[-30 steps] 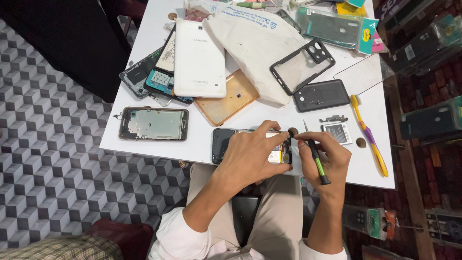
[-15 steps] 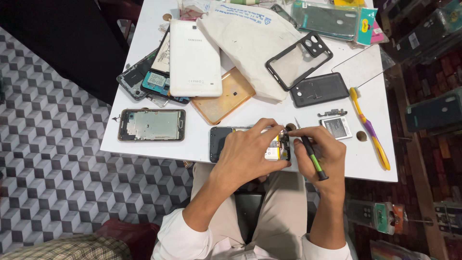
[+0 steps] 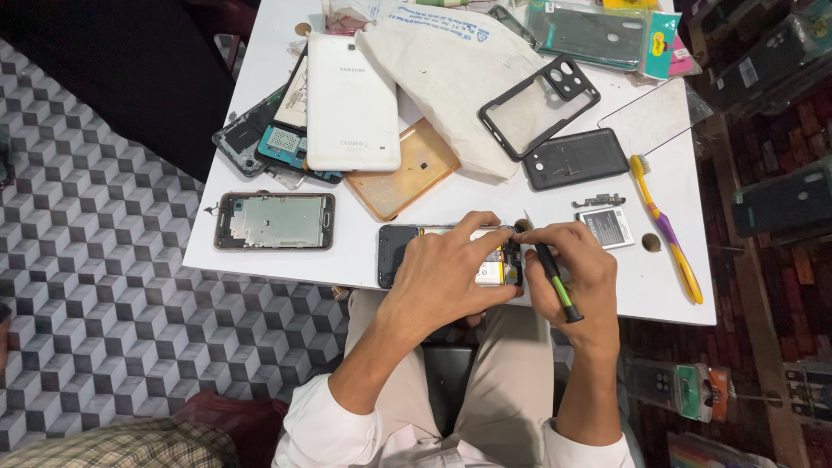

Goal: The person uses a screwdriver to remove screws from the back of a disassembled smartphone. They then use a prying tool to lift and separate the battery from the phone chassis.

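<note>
An opened dark phone (image 3: pixel 397 253) lies flat near the front edge of the white table (image 3: pixel 295 269), its insides showing. My left hand (image 3: pixel 446 273) rests over the phone's right half and presses it down. My right hand (image 3: pixel 576 273) grips a black screwdriver with a green stripe (image 3: pixel 555 282), its tip pointing at the phone's right end. Both thumbs and forefingers meet near that end. A small battery (image 3: pixel 607 227) lies just beyond my right hand.
A bare phone frame (image 3: pixel 275 220) lies at the left. Farther back are a white tablet back (image 3: pixel 348 102), an orange case (image 3: pixel 404 178), a dark back cover (image 3: pixel 575 159), a clear-black case (image 3: pixel 537 106) and a white cloth (image 3: pixel 451 78). A yellow-purple toothbrush (image 3: pixel 666 230) lies at the right.
The view has shifted slightly. My hands stay on the phone, with the screwdriver tilted a little more upright and my right fingers closer to the phone's end.
</note>
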